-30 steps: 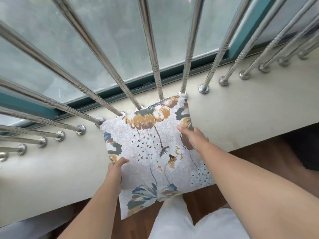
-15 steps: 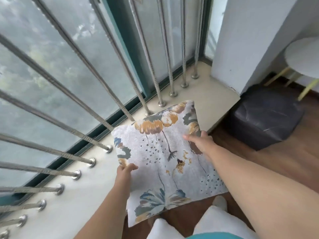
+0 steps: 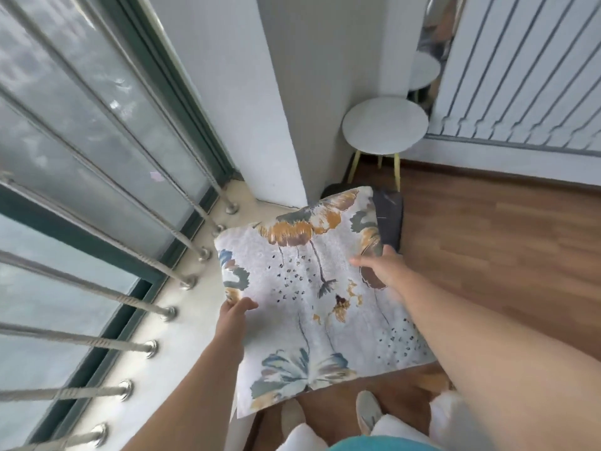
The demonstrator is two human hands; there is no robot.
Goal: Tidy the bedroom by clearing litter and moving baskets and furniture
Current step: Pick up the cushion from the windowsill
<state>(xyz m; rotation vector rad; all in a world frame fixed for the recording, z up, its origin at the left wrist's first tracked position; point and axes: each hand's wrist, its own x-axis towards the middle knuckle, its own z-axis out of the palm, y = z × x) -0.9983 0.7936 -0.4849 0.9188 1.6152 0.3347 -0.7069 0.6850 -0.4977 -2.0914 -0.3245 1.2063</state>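
Since the floral cushion (image 3: 312, 297) has come off the window sill (image 3: 182, 323) and swung toward the dark pouffe (image 3: 388, 216), left hand (image 3: 235, 312) and right hand (image 3: 379, 266) each pinching an edge, it now hangs mid-carry, relocation seemingly under way.

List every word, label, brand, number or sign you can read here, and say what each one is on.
None: no readable text in this view.
The floral cushion, held by the left hand and right hand, shows only flowers and dots.
The round stool and dark pouf show no markings.
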